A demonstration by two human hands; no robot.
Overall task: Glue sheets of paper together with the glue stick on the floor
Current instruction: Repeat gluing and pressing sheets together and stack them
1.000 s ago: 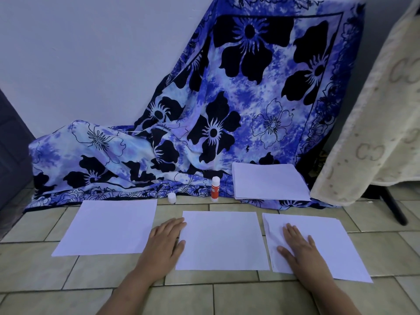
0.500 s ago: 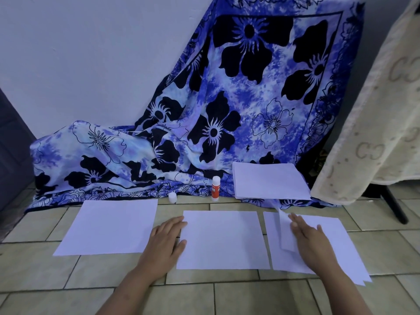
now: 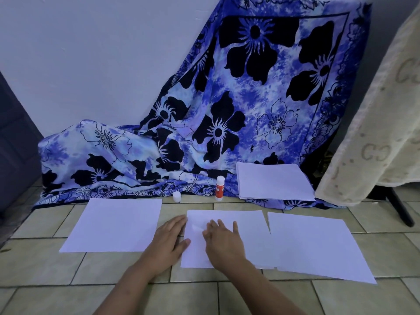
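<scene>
Three white sheets lie on the tiled floor: a left sheet (image 3: pixel 116 225), a middle sheet (image 3: pixel 247 226) and a right sheet (image 3: pixel 316 244) whose left edge overlaps the middle one. My right hand (image 3: pixel 223 243) lies flat on the middle sheet's left half, fingers spread. My left hand (image 3: pixel 167 243) rests flat on the floor at that sheet's left edge, thumb touching the paper. An orange glue stick (image 3: pixel 219 188) stands upright behind the sheets, uncapped, with its white cap (image 3: pixel 176 197) on the floor to its left. A stack of white paper (image 3: pixel 273 184) lies behind on the right.
A blue floral cloth (image 3: pixel 227 114) drapes from the wall onto the floor behind the sheets. A cream towel (image 3: pixel 381 123) hangs at the right over a dark stand leg (image 3: pixel 401 206). A dark door (image 3: pixel 13 142) is at the left.
My right hand has moved left from the right sheet onto the middle sheet. The right sheet has shifted left against the middle one. My left hand has stayed in place.
</scene>
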